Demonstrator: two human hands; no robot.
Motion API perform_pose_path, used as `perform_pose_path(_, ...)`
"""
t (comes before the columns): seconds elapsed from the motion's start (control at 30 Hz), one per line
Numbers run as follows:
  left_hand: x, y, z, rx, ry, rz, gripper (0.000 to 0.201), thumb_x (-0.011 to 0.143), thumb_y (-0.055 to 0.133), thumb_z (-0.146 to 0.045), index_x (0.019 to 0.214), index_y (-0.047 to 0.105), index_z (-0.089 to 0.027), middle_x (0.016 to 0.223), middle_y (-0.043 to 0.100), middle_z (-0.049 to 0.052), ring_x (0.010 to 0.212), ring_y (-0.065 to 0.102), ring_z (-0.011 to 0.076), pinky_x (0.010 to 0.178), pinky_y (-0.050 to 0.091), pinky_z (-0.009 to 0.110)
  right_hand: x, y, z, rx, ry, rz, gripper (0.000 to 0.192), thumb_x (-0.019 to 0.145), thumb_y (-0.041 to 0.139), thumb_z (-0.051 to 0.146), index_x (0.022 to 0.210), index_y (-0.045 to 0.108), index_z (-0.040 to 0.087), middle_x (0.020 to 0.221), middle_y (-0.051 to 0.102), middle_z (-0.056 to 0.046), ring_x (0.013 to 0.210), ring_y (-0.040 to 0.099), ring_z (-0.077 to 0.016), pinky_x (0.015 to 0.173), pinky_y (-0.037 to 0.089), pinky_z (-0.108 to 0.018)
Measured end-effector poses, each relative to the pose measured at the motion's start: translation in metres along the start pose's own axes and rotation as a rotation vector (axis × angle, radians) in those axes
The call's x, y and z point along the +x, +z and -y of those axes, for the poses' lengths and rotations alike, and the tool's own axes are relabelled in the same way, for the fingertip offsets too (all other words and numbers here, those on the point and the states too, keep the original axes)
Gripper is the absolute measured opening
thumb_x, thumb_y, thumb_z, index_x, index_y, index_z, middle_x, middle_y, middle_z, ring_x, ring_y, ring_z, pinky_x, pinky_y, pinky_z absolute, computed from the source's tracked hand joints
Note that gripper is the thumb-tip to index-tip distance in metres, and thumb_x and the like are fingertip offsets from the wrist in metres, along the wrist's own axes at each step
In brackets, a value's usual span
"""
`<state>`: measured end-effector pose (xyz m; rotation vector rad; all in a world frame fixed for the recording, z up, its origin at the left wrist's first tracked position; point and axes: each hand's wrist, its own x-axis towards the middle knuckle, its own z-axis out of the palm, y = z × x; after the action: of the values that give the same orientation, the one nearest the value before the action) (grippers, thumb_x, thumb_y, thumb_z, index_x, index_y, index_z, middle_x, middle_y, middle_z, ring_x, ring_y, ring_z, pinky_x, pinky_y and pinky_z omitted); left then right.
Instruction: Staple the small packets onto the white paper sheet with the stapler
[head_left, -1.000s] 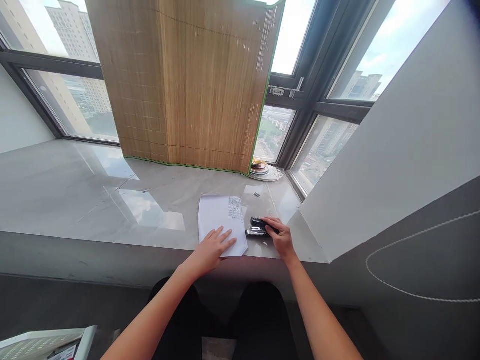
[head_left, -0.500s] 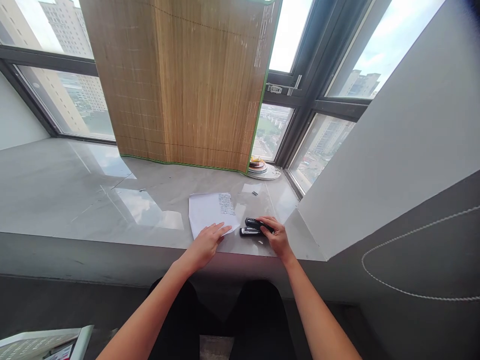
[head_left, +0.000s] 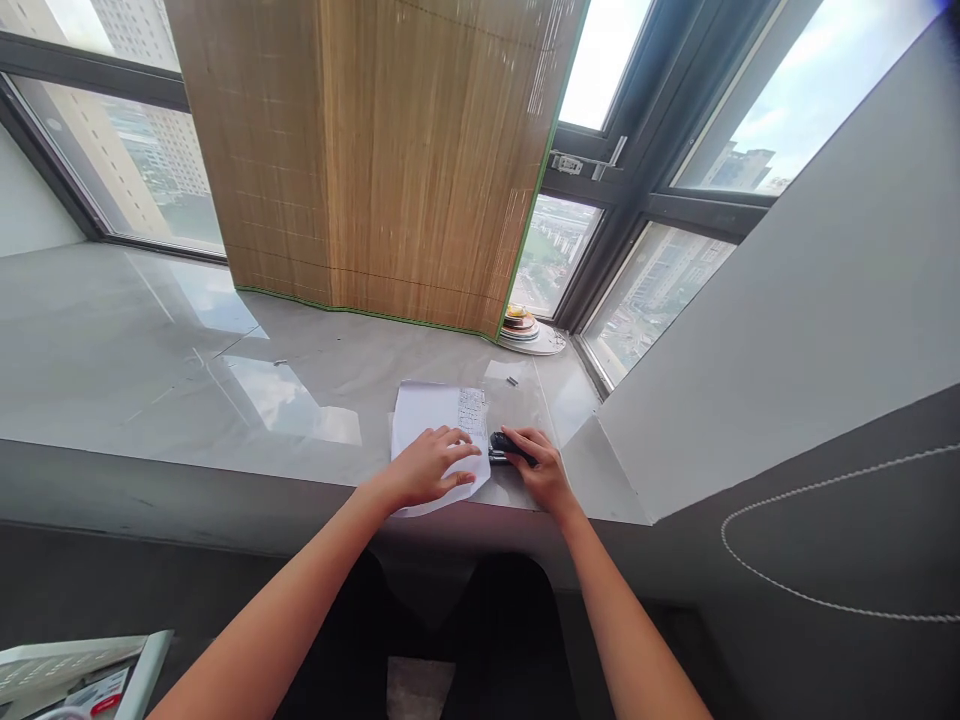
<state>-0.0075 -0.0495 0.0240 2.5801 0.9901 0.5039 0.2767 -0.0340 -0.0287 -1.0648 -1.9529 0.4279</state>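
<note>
White paper sheets (head_left: 427, 412) with a dark printed block at the upper right lie near the front edge of the ledge. My left hand (head_left: 436, 468) rests over their lower part, fingers apart and thumb stretched to the right. To its right, my right hand (head_left: 541, 465) is closed around a black stapler (head_left: 507, 447) lying on the ledge. The stapler's front end meets the right edge of the paper; whether the paper is between its jaws I cannot tell. Behind the stapler sits a small strip of staples (head_left: 512, 381).
A bamboo blind (head_left: 390, 170) hangs down to the glossy ledge (head_left: 315, 350). Stacked plates (head_left: 534, 340) stand in the window corner. A beaded cord (head_left: 795, 597) loops at the right. A white-rimmed container (head_left: 147, 668) is at the lower left.
The paper has shifted right until its edge meets the stapler. My left hand has moved with it and its fingers are more spread. My right hand keeps hold of the stapler.
</note>
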Motion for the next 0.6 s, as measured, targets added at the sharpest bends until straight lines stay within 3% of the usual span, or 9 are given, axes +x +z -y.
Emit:
perform_pose_path(0.17, 0.016, 0.018, 0.018, 0.023, 0.078, 0.083, 0.057, 0.095, 0.076, -0.043, 0.149, 0.060, -0.043, 0.167, 0.042, 0.012, 0.154, 0.037, 0.0423, 0.123, 0.027, 0.072, -0.001, 0.000, -0.001, -0.041, 0.028, -0.035, 0.048, 0.100, 0.062, 0.028, 0.146, 0.064, 0.042, 0.119, 0.070, -0.006, 0.109, 0.062, -0.0288, 0.099, 0.052, -0.049)
perform_pose_path(0.4, 0.010, 0.045, 0.024, -0.010, 0.059, 0.084, 0.057, 0.096, 0.072, -0.052, 0.151, 0.059, -0.042, 0.175, 0.028, 0.008, 0.162, 0.021, 0.0409, 0.129, 0.018, 0.065, 0.002, -0.002, 0.005, -0.079, 0.063, 0.005, 0.045, 0.104, 0.058, 0.035, 0.149, 0.062, 0.039, 0.120, 0.069, -0.007, 0.111, 0.060, -0.0298, 0.100, 0.050, -0.050)
perform_pose_path(0.6, 0.011, 0.054, 0.019, 0.013, 0.052, 0.047, 0.084, 0.095, 0.070, -0.059, 0.166, 0.037, -0.031, 0.175, 0.024, 0.016, 0.161, 0.023, 0.0427, 0.129, 0.019, 0.063, 0.003, 0.000, 0.003, -0.144, 0.012, 0.033, 0.047, 0.107, 0.052, 0.030, 0.152, 0.059, 0.040, 0.124, 0.068, -0.007, 0.112, 0.060, -0.0285, 0.102, 0.049, -0.048)
